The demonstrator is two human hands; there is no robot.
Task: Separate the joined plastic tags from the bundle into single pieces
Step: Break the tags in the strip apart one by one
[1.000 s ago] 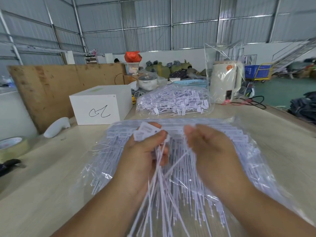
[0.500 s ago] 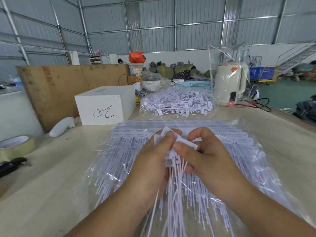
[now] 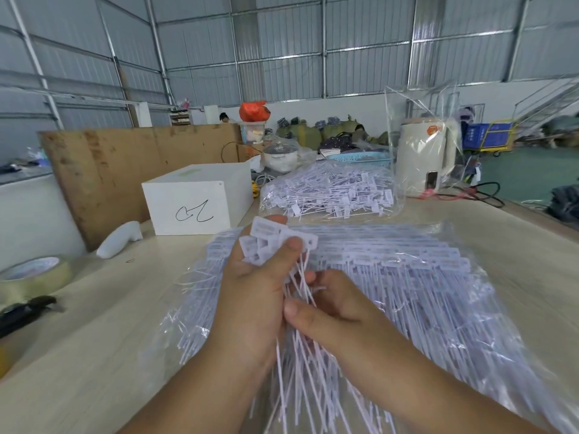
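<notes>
My left hand (image 3: 250, 296) grips a bunch of white plastic tags (image 3: 275, 242) by their flat heads, the thin tails hanging down between my wrists. My right hand (image 3: 332, 311) sits just below and to the right, fingers curled round the tails of the bunch. Under both hands lies a wide clear bag of joined tags (image 3: 423, 277) in rows on the table. A second clear bag of loose single tags (image 3: 329, 192) rests further back.
A white box (image 3: 200, 198) with a black scribble stands back left, a white handle-shaped object (image 3: 120, 238) beside it. A tape roll (image 3: 34, 274) and a black tool (image 3: 25, 311) lie at the left edge. A cream kettle (image 3: 426, 155) in plastic stands back right.
My right hand has slid down from the tag heads to the tails. My left hand has lifted the heads a little higher. The camera has shifted slightly.
</notes>
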